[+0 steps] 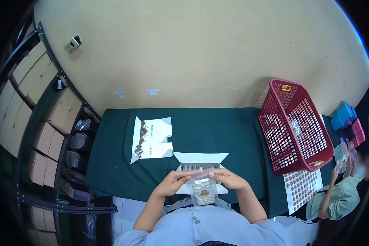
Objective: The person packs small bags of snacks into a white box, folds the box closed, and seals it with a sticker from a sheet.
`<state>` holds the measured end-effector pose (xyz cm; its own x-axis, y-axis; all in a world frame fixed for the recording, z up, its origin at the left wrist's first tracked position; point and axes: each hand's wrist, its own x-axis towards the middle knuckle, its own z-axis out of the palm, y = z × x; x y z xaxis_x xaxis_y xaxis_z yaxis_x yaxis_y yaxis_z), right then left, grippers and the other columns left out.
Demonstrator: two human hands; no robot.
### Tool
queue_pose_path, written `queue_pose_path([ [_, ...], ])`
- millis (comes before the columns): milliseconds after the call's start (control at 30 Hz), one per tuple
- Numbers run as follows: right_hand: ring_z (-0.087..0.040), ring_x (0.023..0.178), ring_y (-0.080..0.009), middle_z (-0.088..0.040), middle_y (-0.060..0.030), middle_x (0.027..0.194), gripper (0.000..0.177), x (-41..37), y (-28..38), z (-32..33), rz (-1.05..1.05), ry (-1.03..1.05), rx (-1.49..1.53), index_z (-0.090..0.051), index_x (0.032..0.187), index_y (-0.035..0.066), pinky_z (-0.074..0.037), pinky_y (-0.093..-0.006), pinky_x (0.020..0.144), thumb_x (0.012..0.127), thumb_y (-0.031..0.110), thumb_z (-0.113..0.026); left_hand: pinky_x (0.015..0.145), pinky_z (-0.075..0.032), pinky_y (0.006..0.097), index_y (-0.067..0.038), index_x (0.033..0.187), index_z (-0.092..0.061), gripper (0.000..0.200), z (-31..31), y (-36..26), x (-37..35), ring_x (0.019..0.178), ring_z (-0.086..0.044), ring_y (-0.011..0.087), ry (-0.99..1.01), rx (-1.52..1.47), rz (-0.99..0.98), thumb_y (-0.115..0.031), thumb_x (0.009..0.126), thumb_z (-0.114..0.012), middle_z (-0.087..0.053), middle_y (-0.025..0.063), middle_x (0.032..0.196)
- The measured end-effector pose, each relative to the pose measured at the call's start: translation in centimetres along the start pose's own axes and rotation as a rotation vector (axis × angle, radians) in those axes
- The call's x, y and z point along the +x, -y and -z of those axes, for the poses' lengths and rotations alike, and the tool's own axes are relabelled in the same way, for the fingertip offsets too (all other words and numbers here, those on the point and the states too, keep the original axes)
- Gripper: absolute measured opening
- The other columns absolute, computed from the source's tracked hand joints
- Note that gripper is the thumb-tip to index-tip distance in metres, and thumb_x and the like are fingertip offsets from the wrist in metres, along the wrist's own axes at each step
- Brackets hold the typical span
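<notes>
A clear pouch (pixel 203 192) of white oblong pieces, with a small round brown label, hangs between my two hands. My left hand (pixel 173 183) pinches its top edge on the left side. On the right side, my right hand (pixel 229 179) grips the same top edge with fingers closed. Just behind the pouch lies an open white box (pixel 201 158), with a row of packets partly visible inside; the pouch and my hands hide much of it. A flat white printed card piece (pixel 157 137) rests on the green cloth to the left.
A tall red perforated basket (pixel 278 135) with a small packet inside stands at the right of the green-covered table (pixel 110 156). Beside it lies a sticker sheet (pixel 302 189). Another person (pixel 342 197) works at far right near coloured containers (pixel 343 116). Shelves with boxes (pixel 43 135) stand left.
</notes>
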<state>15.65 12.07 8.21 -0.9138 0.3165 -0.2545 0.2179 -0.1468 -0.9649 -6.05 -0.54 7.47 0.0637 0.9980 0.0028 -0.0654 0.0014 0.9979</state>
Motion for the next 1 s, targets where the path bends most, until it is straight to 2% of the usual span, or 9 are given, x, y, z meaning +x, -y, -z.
queue_pose_path([
  [133,-0.053,0.113,-0.0184,-0.06,-0.011,0.122,0.04,1.2,0.5,-1.3,0.257,-0.263,-0.025,-0.056,0.126,0.0,-0.039,-0.0333,0.099,0.102,0.028,-0.041,0.101,-0.04,0.0317,-0.003,0.13,-0.053,0.035,-1.2,0.0,1.2,0.123,-0.049,0.0196,-0.346,-0.162,-0.201,-0.013,0.096,-0.051,-0.053,0.0124,0.134],
  [167,-0.055,0.109,-0.0188,-0.06,-0.0107,0.117,0.041,1.4,1.3,-1.8,0.339,-0.412,-0.122,-0.056,0.126,0.0,-0.04,-0.032,0.097,0.101,0.03,-0.041,0.103,-0.038,0.0325,-0.003,0.135,-0.047,0.043,-0.4,1.0,1.2,0.126,-0.048,0.0225,-0.365,0.031,-0.181,-0.019,0.096,-0.053,-0.047,0.0135,0.139],
  [333,-0.052,0.108,-0.0235,-0.054,-0.0119,0.117,0.044,3.1,0.6,-3.6,0.563,-0.583,-0.569,-0.055,0.13,0.005,-0.043,-0.033,0.093,0.097,0.033,-0.049,0.105,-0.035,0.0351,-0.002,0.14,-0.039,0.064,-2.7,3.1,1.6,0.129,-0.042,0.023,-0.286,0.149,-0.266,-0.035,0.091,-0.062,-0.047,0.0149,0.138],
  [400,-0.05,0.11,-0.0307,-0.053,-0.0145,0.116,0.041,3.4,0.8,-4.5,0.548,-0.563,-0.34,-0.057,0.128,0.009,-0.04,-0.0379,0.096,0.09,0.024,-0.061,0.104,-0.035,0.035,-0.003,0.139,-0.04,0.063,-4.1,3.3,1.7,0.124,-0.047,0.0215,-0.35,-0.006,-0.278,-0.035,0.09,-0.064,-0.051,0.0148,0.134],
  [500,-0.049,0.113,-0.0292,-0.053,-0.014,0.118,0.035,4.2,2.3,-5.6,0.516,-1.006,-0.644,-0.062,0.116,0.007,-0.037,-0.0382,0.099,0.084,0.02,-0.069,0.103,-0.036,0.0345,-0.002,0.125,-0.055,0.045,-4.9,2.5,1.7,0.116,-0.053,0.0192,-0.439,-0.051,-0.273,-0.031,0.091,-0.063,-0.059,0.0139,0.122],
  [600,-0.049,0.117,-0.0247,-0.053,-0.0137,0.124,0.032,4.7,0.7,-4.0,0.463,-0.671,-0.154,-0.066,0.108,0.005,-0.036,-0.0372,0.1,0.082,0.022,-0.072,0.109,-0.031,0.0377,-0.001,0.107,-0.061,0.031,-4.2,3.2,1.2,0.105,-0.059,0.0171,-0.539,-0.156,-0.18,-0.027,0.091,-0.064,-0.065,0.0106,0.109],
  [633,-0.052,0.114,-0.0205,-0.059,-0.0125,0.119,0.026,4.7,0.1,-3.7,0.424,-0.552,-0.079,-0.069,0.101,0.004,-0.037,-0.0356,0.099,0.083,0.023,-0.072,0.106,-0.035,0.0415,0.001,0.092,-0.068,0.026,-4.2,2.7,1.5,0.085,-0.061,0.0128,-0.618,0.031,-0.302,-0.023,0.095,-0.058,-0.067,0.0087,0.084],
  [767,-0.059,0.096,-0.013,-0.069,-0.0053,0.094,0.023,3.7,0.0,-4.5,0.279,-0.492,0.246,-0.069,0.099,0.0,-0.041,-0.0298,0.093,0.092,0.021,-0.063,0.113,-0.025,0.0468,0.004,0.1,-0.065,0.031,-3.3,3.0,0.8,0.072,-0.062,0.0132,-0.524,0.135,-0.356,-0.022,0.098,-0.049,-0.066,0.01,0.073],
  [1000,-0.06,0.091,-0.0125,-0.069,-0.007,0.098,0.028,0.7,-0.1,-2.9,0.255,-0.446,0.207,-0.069,0.105,-0.002,-0.044,-0.029,0.088,0.095,0.022,-0.057,0.115,-0.02,0.0478,0.002,0.117,-0.06,0.04,-2.7,1.1,0.0,0.093,-0.065,0.0219,-0.216,0.213,-0.291,-0.03,0.1,-0.043,-0.068,0.0189,0.085],
])
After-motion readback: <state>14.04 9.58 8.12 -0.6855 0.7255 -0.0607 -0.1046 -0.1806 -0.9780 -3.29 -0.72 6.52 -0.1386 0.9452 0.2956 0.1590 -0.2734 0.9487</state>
